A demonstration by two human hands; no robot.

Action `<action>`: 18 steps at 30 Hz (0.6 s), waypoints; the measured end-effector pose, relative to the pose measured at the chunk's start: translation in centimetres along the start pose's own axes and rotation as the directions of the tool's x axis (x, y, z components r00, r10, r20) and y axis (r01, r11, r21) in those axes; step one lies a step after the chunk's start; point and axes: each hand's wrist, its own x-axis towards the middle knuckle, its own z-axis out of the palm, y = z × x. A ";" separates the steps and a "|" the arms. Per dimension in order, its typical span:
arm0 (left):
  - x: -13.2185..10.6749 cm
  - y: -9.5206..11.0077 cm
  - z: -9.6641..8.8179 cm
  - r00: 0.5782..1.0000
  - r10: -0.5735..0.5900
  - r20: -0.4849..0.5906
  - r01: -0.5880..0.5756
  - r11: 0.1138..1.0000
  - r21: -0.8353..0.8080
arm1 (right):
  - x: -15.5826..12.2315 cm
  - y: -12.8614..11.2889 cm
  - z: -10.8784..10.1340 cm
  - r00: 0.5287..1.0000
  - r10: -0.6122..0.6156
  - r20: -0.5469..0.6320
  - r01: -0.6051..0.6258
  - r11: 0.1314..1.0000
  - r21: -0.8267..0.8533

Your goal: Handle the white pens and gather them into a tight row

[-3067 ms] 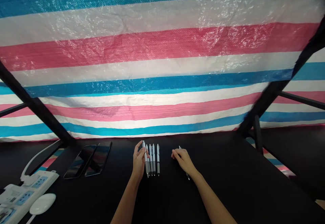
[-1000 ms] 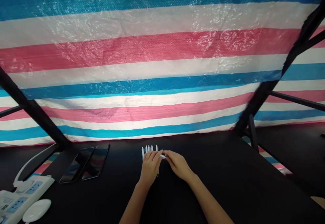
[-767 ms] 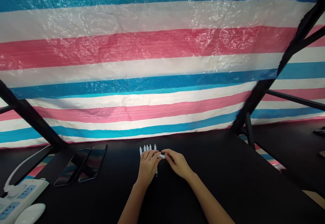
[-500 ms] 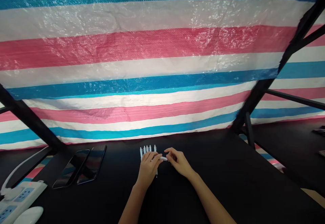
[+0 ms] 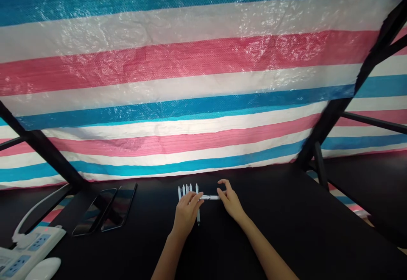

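While left hand [image 5: 187,211] covers pens [image 5: 187,188], right hand [image 5: 230,199] pinches 1 pen [image 5: 210,197].

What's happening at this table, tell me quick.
A person holds one white pen crosswise between both hands: the left hand has one end and the right hand is at the other. The left hand rests over a row of white pens on the black table. Two phones lie to the left.

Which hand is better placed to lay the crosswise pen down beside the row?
Probably the right hand: its fingertips pinch the free end of the crosswise pen on the open side of the row of pens. The left hand lies over that row, pinching the pen's other end.
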 end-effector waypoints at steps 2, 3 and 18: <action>0.0 0.0 0.0 1.000 -0.008 0.003 0.008 1.000 0.009 | 0.1 0.2 0.1 0.999 0.016 0.029 -0.018 0.998 0.061; 0.0 0.0 -0.1 1.000 -0.007 0.003 0.007 1.000 0.013 | 0.1 0.2 0.1 0.999 0.022 0.044 -0.026 0.996 0.084; 0.2 0.6 -0.5 0.945 -0.283 0.166 0.327 0.857 -0.399 | -0.7 -1.5 -0.5 0.975 -0.195 -0.107 0.183 0.977 -0.114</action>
